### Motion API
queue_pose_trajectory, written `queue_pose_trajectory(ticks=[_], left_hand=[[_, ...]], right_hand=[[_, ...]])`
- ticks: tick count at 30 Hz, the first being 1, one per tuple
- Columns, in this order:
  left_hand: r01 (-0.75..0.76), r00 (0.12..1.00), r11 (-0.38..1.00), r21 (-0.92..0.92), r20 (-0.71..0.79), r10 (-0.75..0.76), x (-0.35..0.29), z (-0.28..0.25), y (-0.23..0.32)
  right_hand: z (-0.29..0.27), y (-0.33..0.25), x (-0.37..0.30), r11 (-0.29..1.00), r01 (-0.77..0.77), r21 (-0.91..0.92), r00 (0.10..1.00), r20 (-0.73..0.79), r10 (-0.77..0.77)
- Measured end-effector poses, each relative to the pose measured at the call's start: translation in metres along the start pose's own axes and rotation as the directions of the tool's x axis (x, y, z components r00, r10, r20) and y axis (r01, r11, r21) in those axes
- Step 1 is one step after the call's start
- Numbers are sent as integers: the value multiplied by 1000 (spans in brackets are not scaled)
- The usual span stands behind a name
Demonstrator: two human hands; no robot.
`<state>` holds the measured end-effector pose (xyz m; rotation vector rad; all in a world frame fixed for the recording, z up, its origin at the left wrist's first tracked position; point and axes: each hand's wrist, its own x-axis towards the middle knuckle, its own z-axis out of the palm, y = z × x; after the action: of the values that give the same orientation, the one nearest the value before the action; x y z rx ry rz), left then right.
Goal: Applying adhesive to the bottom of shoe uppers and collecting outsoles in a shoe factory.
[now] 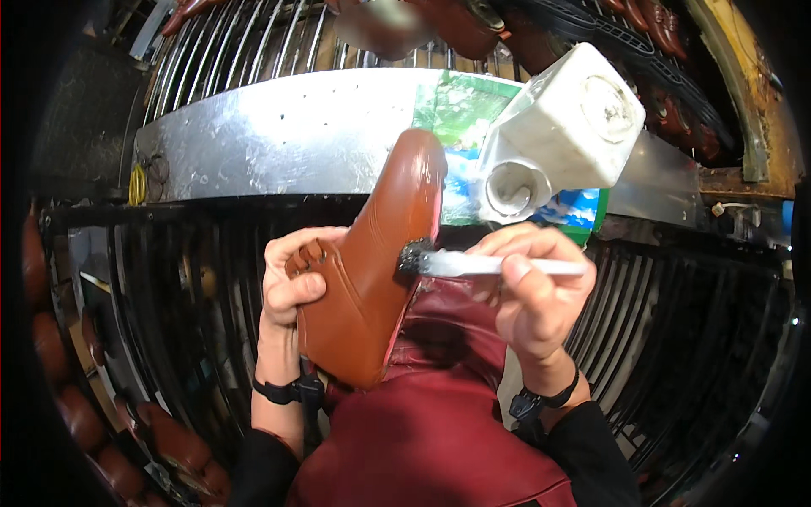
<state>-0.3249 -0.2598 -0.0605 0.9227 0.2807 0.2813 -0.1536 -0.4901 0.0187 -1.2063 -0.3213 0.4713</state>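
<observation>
A brown leather shoe upper is held on its side in front of me, toe pointing away. My left hand grips it by the ankle opening, thumb on the near side. Between the fingers and thumb of my right hand is a white-handled brush. Its dark bristles touch the shoe's right edge, where a pinkish-red strip runs along the bottom. Just beyond my right hand, a small white cup adjoins a larger white plastic container.
A metal work surface lies ahead, partly covered by a green and blue printed sheet. Racks of dark bars carry several brown shoes beyond it. More shoes sit low at left. A red apron covers my lap.
</observation>
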Motion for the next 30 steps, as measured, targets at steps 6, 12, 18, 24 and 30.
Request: queue_pose_trajectory(ticks=[6,12,18,24,30], left_hand=[[-13,998,997,-74,-59,9,2,3,-7],[-58,992,994,-89,-119,47,6,1,-1],[-62,980,997,-56,-190,50,6,6,8],[-26,975,992,-127,-221,-2,10,27,17],[-54,982,789,-612,-176,-69,20,47,5]], right_hand=[[17,17,-53,995,33,-90,989,148,-20],[21,-12,-65,952,186,-242,874,483,-48],[20,-5,-45,952,226,-209,921,363,-139],[16,-29,-35,883,381,-272,833,516,-201],[12,-32,0,833,529,-162,758,531,-379]])
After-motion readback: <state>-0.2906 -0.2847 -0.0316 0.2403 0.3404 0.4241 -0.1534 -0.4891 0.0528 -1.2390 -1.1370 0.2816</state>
